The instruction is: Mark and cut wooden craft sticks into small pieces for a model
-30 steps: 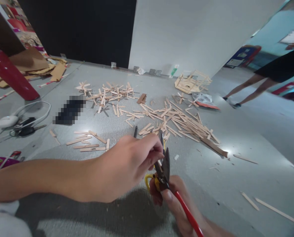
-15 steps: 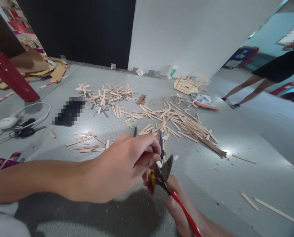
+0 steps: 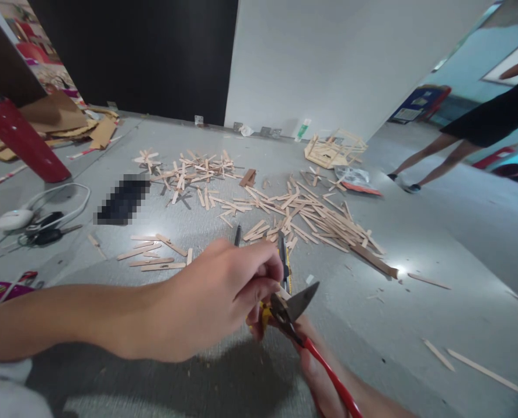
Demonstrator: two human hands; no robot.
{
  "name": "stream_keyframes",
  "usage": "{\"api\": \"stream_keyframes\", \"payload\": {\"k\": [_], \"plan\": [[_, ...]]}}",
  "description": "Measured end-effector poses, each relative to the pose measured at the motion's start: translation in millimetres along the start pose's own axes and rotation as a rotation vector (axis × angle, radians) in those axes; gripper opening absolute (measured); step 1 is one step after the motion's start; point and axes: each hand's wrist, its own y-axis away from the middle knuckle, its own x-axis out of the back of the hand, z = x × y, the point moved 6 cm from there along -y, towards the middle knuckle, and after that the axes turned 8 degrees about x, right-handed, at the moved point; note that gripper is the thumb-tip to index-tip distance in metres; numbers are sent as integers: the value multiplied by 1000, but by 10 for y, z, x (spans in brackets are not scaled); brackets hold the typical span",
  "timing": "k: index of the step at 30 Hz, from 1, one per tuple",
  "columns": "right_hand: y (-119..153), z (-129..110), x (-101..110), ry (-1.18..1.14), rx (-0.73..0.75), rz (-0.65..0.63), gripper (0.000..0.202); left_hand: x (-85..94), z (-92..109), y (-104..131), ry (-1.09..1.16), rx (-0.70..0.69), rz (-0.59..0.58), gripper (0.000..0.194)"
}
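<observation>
My left hand (image 3: 237, 299) reaches in from the left, with thumb and forefinger pinched on a small piece of wooden craft stick (image 3: 284, 293). Most of the piece is hidden by the fingers and blades. Below it, my right hand (image 3: 315, 371) grips red-handled snips (image 3: 302, 302), whose dark blades are spread apart around the stick's end. A yellow part (image 3: 265, 314) shows by the right fingers; what it belongs to is unclear. Just beyond the hands lies a dark tool with a yellow edge, seemingly a utility knife (image 3: 283, 252), partly covered.
Loose craft sticks (image 3: 328, 217) and glued stick pieces (image 3: 198, 165) cover the floor ahead. Behind them stands a stick frame (image 3: 333, 152) beside a plastic packet (image 3: 357, 180). Leftward are a red bottle (image 3: 24, 139), keys (image 3: 45, 235) and a phone-like dark slab (image 3: 122, 200). A person (image 3: 450, 139) stands at right.
The upper blade of the snips has swung to the right, so the jaws look wider. My left hand stays pinched and has barely shifted.
</observation>
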Motion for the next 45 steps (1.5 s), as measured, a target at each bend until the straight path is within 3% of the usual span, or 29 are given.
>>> {"api": "stream_keyframes", "payload": {"k": [10, 29, 36, 45], "plan": [[-170, -232, -5, -12, 73, 108, 46, -44, -49, 79, 8, 94, -19, 19], [-216, -235, -5, 29, -3, 70, 59, -65, -106, 28, 100, 169, -26, 11], [-238, -223, -16, -8, -2, 123, 56, -96, -55, 23, 193, 156, -66, 17], [-233, -205, -17, -24, -48, 168, 57, -156, -95, 28, 147, 201, -115, 21]]}}
